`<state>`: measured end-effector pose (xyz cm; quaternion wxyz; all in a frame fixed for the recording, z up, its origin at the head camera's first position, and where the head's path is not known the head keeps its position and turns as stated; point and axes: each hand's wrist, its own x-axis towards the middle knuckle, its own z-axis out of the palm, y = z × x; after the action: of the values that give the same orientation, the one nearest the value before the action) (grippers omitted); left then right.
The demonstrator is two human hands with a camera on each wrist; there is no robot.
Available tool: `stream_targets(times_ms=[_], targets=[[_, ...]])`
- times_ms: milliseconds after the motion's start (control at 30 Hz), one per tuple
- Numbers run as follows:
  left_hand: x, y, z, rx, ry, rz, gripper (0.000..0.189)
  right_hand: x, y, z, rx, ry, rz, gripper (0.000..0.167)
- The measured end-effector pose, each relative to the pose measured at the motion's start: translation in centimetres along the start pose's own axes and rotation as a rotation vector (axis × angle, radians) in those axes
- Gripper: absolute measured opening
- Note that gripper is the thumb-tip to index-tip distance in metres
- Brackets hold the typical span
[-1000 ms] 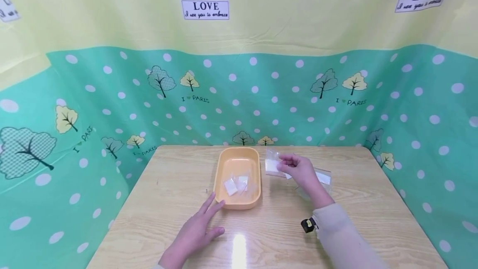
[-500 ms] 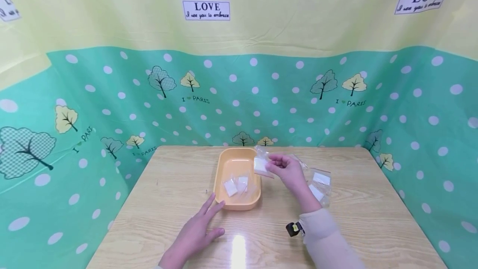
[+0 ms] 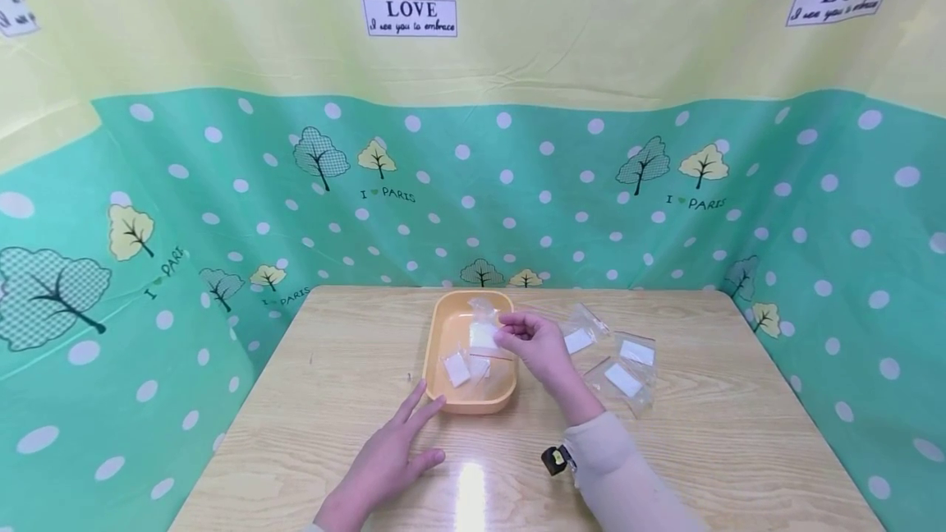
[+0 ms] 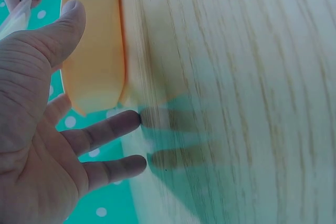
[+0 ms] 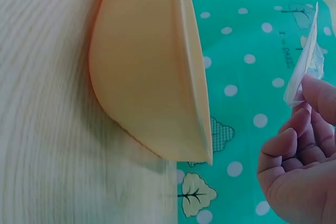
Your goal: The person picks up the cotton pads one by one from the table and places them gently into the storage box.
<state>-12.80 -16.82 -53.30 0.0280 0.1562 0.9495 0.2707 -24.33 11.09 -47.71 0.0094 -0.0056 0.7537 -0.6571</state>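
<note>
In the head view my right hand (image 3: 535, 345) pinches a small clear zip bag (image 3: 484, 337) with a white piece inside, over the orange tray (image 3: 436, 343). The right wrist view shows the bag (image 5: 304, 72) upright between thumb and fingers, above the height of the tray rim (image 5: 197, 72). Inside the tray lie more such bags (image 3: 458, 369) with white contents. My left hand (image 3: 384, 458) is spread at the tray's near left corner, fingertips right at its rim. From the left wrist, that hand (image 4: 47, 124) shows straight fingers beside the tray wall (image 4: 97, 45).
Right of the tray, several clear bags with white pieces lie on the wooden table (image 3: 702, 433), one bag (image 3: 580, 335) farther back and another bag (image 3: 637, 351) to its right. A green and yellow patterned curtain (image 3: 502, 187) surrounds the table at the back and sides.
My right hand has carried the pinched bag leftward from the table's right part to over the tray, uncovering the bags on the table. The left hand has stayed put.
</note>
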Motion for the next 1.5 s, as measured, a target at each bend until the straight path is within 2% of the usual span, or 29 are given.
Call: stream_targets(times_ms=[400,733,967,1267,1500], targets=[[0.1,-0.1,0.0,-0.007,0.000,0.004,0.084,-0.5,-0.1,1.1,-0.012,-0.010,-0.027,0.029],[0.1,-0.3,0.0,-0.007,-0.040,0.034,0.112,-0.6,0.3,1.3,-0.058,-0.049,-0.020,0.032],[0.2,-0.4,0.3,0.014,-0.052,0.027,0.122,-0.7,0.5,1.1,-0.072,-0.039,-0.016,0.031],[0.1,-0.2,0.4,0.036,-0.036,0.029,0.124,-0.7,0.7,0.7,-0.070,-0.031,-0.007,0.032],[0.0,0.1,0.4,0.014,-0.052,0.019,0.126,-0.6,1.4,-1.0,-0.084,-0.003,0.007,0.034]])
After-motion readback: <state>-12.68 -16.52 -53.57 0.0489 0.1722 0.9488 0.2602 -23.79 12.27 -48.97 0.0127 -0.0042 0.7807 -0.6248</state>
